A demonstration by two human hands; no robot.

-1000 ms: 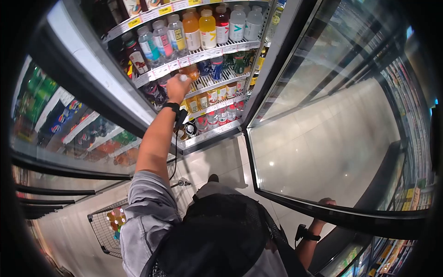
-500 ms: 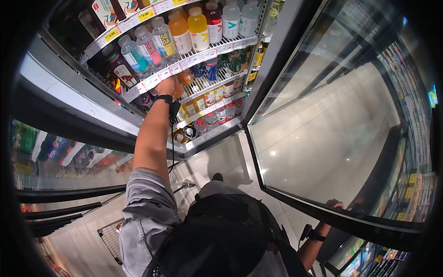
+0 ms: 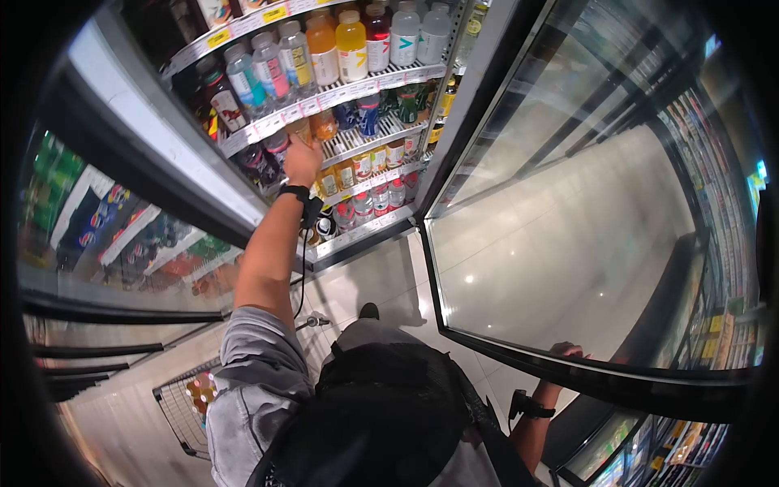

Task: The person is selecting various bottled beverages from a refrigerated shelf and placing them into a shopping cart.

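My left hand (image 3: 303, 162) is in the open cooler, just under the front edge of an upper shelf. Its fingers are closed around a bottle of amber drink (image 3: 299, 130), partly hidden by the hand and the shelf edge. An orange drink bottle (image 3: 324, 125) stands right beside it, with blue bottles (image 3: 368, 115) further right. On the shelf above are clear soda bottles (image 3: 270, 65) and a yellow drink bottle (image 3: 352, 47). My right hand (image 3: 568, 350) is curled over the edge of the open glass door (image 3: 560, 219), low on the right.
A wire shopping cart (image 3: 180, 410) with several bottles in it stands on the floor at my lower left. Another glass door (image 3: 130, 284) is on the left. Lower cooler shelves hold red-capped bottles (image 3: 362, 201). A dark backpack (image 3: 373, 406) is in front of my body.
My left hand has drawn back out from under the shelf edge, and the amber bottle now shows at its fingers. My right hand stays on the door. The view has shifted, showing more of the cart.
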